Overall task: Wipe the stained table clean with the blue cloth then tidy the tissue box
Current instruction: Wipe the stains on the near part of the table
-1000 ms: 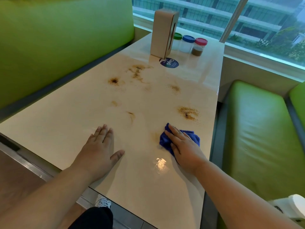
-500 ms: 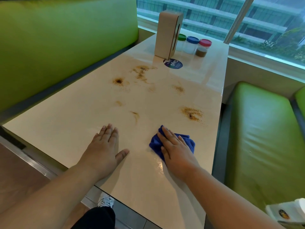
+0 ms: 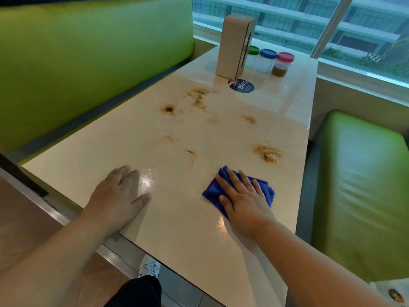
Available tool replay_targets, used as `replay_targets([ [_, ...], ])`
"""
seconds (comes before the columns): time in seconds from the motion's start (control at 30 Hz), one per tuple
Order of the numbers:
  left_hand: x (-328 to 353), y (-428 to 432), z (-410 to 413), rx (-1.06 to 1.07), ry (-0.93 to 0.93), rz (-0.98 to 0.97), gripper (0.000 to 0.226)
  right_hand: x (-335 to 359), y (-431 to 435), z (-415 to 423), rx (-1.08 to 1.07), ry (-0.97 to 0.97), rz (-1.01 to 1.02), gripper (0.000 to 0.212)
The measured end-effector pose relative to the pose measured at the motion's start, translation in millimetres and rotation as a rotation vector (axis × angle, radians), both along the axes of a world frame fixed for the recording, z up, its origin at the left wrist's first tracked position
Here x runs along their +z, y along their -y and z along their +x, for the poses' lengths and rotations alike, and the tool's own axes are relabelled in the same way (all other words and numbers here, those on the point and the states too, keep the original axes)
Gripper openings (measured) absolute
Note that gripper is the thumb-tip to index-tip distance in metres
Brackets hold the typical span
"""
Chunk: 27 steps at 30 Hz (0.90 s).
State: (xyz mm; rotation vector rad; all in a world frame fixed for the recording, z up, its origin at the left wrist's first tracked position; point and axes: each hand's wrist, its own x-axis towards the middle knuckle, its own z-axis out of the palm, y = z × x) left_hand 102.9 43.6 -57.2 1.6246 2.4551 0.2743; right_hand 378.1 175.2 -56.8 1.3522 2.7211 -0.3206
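Right hand (image 3: 245, 202) flat on the crumpled blue microfibre cloth (image 3: 264, 189) — the nearest grainy brown stain (image 3: 267, 154) lies just ahead of the fingertips.

Its fingers (image 3: 230, 182) are straight and slightly spread, pressing the cloth onto the glossy cream table (image 3: 99, 156); the cloth's long axis runs across the table, and that stain sits ahead and a little right, well nearer this hand than the left hand (image 3: 119, 193), which rests flat as a brace. Fainter brown smears (image 3: 197, 98) lie farther up — the tall beige cardboard tissue box (image 3: 235, 46) stands upright at the far end beside three lidded jars (image 3: 269, 60), between green padded benches (image 3: 358, 185).
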Motion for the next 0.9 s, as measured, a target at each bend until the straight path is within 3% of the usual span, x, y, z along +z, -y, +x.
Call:
replay_targets([
  [0.13, -11.1, 2.1, 2.1, 0.005, -0.055, -0.022, 0.100, -2.3, 6.2, -43.8, -0.011, -0.021, 0.004, 0.056],
  [0.3, -9.0, 2.5, -2.8, -0.010, -0.043, -0.022, 0.102, 1.5, 38.4, -31.8, 0.345, -0.082, -0.027, 0.057],
  [0.53, -8.8, 3.2, -0.3, -0.005, -0.064, -0.033, 0.099, -0.5, 17.3, -82.5, 0.200, -0.073, -0.015, 0.054],
  [0.73, -2.2, 4.1, -2.0, -0.018, -0.058, -0.069, 0.093, 2.0, 28.7, -69.8, 0.443, -0.116, -0.026, 0.054],
  [0.9, -7.9, 5.4, -4.6, -0.020, -0.074, -0.058, 0.113, -0.3, -17.2, -67.2, 0.178, -0.091, -0.030, 0.050],
])
